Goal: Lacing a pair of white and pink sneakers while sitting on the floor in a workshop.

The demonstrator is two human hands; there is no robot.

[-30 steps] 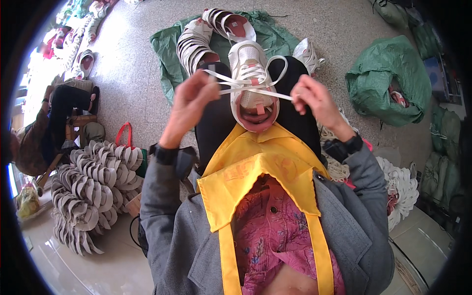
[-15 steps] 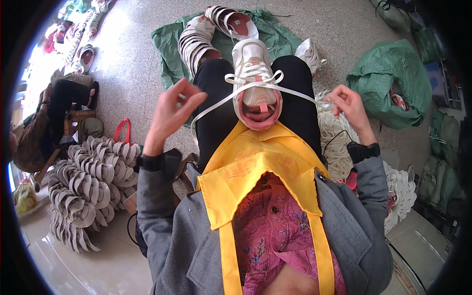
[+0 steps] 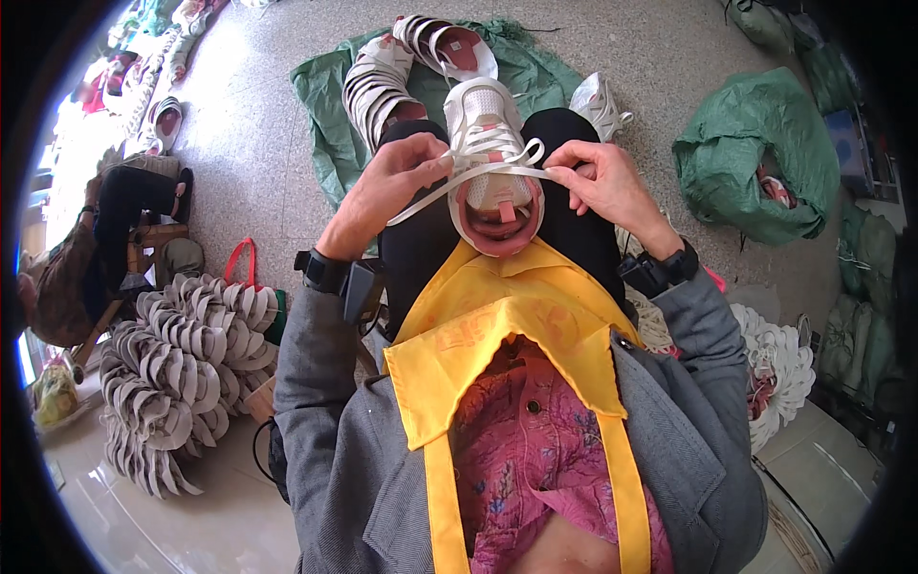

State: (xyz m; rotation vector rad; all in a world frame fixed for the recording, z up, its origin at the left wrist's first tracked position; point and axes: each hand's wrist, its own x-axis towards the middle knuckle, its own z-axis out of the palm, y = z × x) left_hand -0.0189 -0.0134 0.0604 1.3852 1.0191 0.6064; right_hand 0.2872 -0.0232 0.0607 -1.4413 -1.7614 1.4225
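A white and pink sneaker (image 3: 486, 113) rests between my knees, its pink-lined heel opening toward me. White shoelace (image 3: 497, 168) crosses over its tongue, with a loop showing beside the knot. My left hand (image 3: 394, 184) is closed in a pinch on the lace at the shoe's left side, and a loose lace length hangs below it over my left leg. On the right side, my right hand (image 3: 604, 184) pinches the lace between thumb and finger. The exact part of the lace under each fingertip is partly hidden. A yellow apron (image 3: 507, 320) covers my lap.
Stacked shoe uppers (image 3: 378, 81) lie on a green sheet (image 3: 320, 110) ahead. Another white shoe (image 3: 598, 105) sits right of it. A green sack (image 3: 755, 158) stands at right, bundled grey pieces (image 3: 182, 364) at left. White lace bundles (image 3: 779, 364) lie lower right. Another person (image 3: 76, 258) sits far left.
Both hands have come inward from beside the shoe and now pinch the shoelace close to it. Before, they were held apart, the lace stretched out to either side.
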